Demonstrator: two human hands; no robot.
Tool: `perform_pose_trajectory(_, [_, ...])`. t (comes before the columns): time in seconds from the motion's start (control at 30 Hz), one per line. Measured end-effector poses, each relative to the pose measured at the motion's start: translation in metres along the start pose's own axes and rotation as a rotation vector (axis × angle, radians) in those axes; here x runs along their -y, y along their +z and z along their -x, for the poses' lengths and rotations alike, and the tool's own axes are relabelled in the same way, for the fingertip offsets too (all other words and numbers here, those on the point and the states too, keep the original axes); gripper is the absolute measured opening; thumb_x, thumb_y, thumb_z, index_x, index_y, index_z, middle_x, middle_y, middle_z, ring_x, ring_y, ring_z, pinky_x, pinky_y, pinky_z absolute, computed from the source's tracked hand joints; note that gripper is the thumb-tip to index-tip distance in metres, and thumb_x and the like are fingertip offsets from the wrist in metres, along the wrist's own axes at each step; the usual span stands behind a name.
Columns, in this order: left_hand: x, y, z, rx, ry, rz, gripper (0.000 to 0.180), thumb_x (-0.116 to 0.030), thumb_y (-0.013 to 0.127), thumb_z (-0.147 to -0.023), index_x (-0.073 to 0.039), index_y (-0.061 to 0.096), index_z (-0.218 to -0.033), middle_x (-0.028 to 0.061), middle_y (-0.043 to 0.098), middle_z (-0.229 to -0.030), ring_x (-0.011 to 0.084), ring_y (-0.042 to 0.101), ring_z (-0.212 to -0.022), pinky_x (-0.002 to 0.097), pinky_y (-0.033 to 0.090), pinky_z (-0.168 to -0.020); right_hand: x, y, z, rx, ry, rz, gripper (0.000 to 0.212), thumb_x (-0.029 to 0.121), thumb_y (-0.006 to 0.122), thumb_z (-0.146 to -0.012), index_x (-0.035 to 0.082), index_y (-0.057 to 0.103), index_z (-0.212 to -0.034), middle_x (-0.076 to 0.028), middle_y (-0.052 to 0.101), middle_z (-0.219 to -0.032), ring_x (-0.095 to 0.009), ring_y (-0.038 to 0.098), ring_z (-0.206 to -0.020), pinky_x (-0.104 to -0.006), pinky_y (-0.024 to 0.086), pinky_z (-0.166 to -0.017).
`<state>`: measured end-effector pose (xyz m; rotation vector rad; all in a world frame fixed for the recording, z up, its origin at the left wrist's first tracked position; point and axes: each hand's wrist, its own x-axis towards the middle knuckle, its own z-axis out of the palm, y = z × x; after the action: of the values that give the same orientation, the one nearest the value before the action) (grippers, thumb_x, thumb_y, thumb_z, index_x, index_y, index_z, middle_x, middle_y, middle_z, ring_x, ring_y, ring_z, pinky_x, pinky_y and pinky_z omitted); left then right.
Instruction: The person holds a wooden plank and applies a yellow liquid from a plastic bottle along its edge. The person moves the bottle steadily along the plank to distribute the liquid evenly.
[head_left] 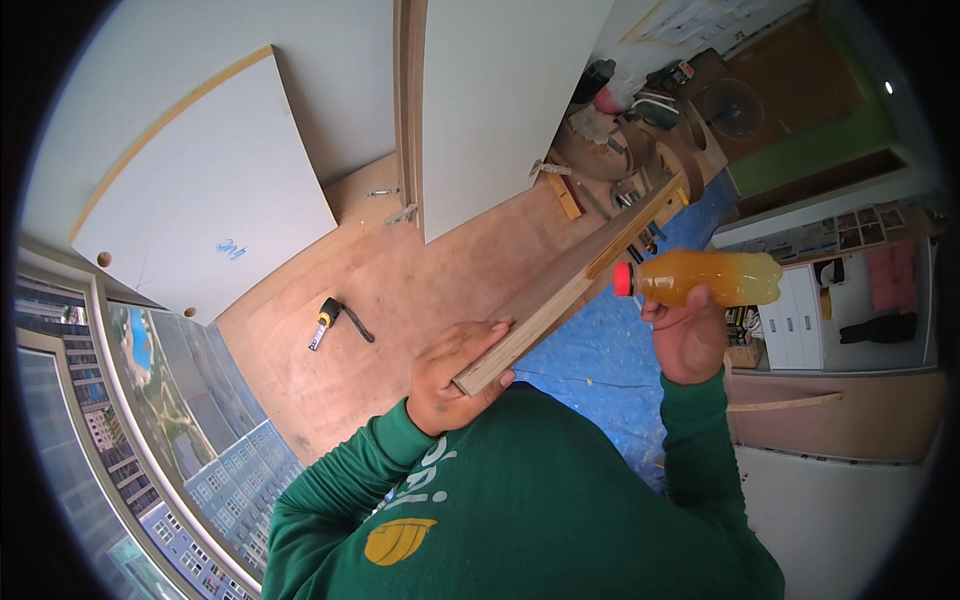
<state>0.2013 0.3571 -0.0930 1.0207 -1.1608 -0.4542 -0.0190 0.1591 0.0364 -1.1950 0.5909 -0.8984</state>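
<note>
Green shirt (570, 500) lies nearest; the right hand's grip (692, 335) pinches a red-capped bottle (712, 278) beside a wooden board (545, 322), whose end the left hand (450, 375) clasps. Slackening could drop the bottle onto the blue sheet (590, 390).

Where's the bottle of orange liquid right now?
In the head view, the bottle is right of centre, held in the right hand, its red cap pointing left toward the wooden board.
</note>
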Motion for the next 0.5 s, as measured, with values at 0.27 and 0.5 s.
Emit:
perform_pose_trajectory(0.27, [-0.001,0.001,-0.002,-0.018,0.009,-0.001,0.055,-0.006,0.085,-0.085,0.005,0.068,-0.137,0.0221,0.074,-0.129,0.0357,0.073,-0.109,0.0424,0.057,-0.098,-0.016,0.005,0.001,-0.098,0.088,-0.027,0.047,0.042,0.077,-0.099,0.003,0.065,-0.122,-0.013,0.074,-0.101,-0.024,0.071,-0.078,-0.0363,0.058,-0.068])
perform_pose_trajectory(0.5, [0.001,0.001,-0.001,-0.023,0.016,-0.014,0.056,-0.007,0.086,-0.086,0.005,0.068,-0.137,0.0219,0.075,-0.128,0.0350,0.074,-0.110,0.0413,0.057,-0.098,-0.019,0.006,-0.002,-0.090,0.109,-0.029,0.046,0.042,0.076,-0.100,0.003,0.065,-0.121,-0.013,0.074,-0.100,-0.024,0.071,-0.078,-0.0364,0.058,-0.068])
